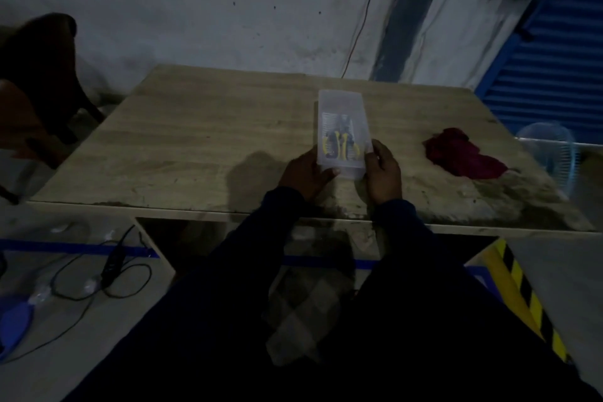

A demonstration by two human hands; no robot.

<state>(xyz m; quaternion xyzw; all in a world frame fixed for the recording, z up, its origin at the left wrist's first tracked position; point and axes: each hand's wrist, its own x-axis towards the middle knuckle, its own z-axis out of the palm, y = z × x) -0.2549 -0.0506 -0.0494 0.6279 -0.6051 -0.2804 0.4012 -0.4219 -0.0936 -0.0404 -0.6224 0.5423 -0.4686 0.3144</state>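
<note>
At the frame's centre, both hands — left (305, 173), right (383, 173) — curled their fingers round the near end of a clear box (342, 130) on the table (195, 140), likely steadying it, pliers (339, 143) showing inside.

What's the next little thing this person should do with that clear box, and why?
Probably ease the box open at its near end. The left hand and the right hand both grip that end, and yellow-handled pliers show through its wall. It is too dim to tell whether a lid is on.
</note>
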